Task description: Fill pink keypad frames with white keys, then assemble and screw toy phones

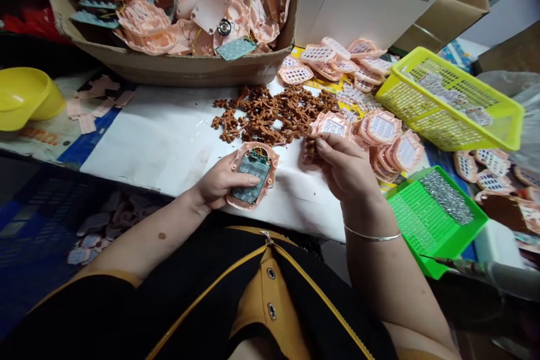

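Observation:
My left hand [221,180] is closed around the edge of a pink plastic housing [233,201], with the thumb lying on the grey keypad [248,181] inside it. A green circuit board and thin wires show at the housing's upper end. My right hand [343,166] is pinched on a small brown plastic part [311,143], partly covered by the fingers. Beyond both hands lies a heap of brown plastic parts [270,115]. Close to my right fingers are pink housings with printed faces [335,122].
A cardboard box [181,70] of pink shells and boards stands at the back left. On the right are a yellow basket [447,118], a green basket [415,230] with small metal screws [447,197], and a screwdriver-like tool [476,268]. White sheeting [164,135] covers the table.

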{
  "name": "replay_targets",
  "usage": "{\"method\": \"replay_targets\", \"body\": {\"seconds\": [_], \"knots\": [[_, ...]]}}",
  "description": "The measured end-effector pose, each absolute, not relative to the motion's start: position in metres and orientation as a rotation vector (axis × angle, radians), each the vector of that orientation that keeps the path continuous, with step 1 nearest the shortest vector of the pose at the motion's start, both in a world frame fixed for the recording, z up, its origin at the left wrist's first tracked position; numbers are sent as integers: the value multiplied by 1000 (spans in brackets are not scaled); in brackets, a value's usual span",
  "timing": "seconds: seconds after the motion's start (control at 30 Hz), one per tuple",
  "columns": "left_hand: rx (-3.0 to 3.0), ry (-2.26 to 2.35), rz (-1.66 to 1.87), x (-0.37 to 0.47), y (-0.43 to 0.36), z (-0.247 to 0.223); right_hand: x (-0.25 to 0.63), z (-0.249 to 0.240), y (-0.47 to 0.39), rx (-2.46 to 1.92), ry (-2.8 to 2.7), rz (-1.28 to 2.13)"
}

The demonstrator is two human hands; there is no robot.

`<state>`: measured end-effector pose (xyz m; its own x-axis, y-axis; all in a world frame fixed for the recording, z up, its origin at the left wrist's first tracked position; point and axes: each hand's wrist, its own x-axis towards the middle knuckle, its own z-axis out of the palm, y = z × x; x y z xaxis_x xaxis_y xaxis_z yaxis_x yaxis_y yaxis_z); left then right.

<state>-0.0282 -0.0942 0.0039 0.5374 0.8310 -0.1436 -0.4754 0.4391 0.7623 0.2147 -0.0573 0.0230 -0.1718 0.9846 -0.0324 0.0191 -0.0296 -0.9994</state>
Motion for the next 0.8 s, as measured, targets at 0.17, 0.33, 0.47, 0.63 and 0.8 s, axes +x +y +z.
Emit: {"method": "replay_targets", "body": {"seconds": [0.17,0.33,0.47,0.63,0.8], "knots": [[937,583,724,-22,-105,24,215,33,-85,-1171,-1814,1283],[824,603,811,-5,-117,21,208,23,-103,-1085,-1434,1312],[724,625,877,1,-123,18,196,2,-116,-1061,-1178,1581],[775,596,835,5,-131,23,186,-11,-126,-1021,-954,1616],[808,689,802,4,-134,25,201,-7,-123,-1015,-1030,1331]]}}
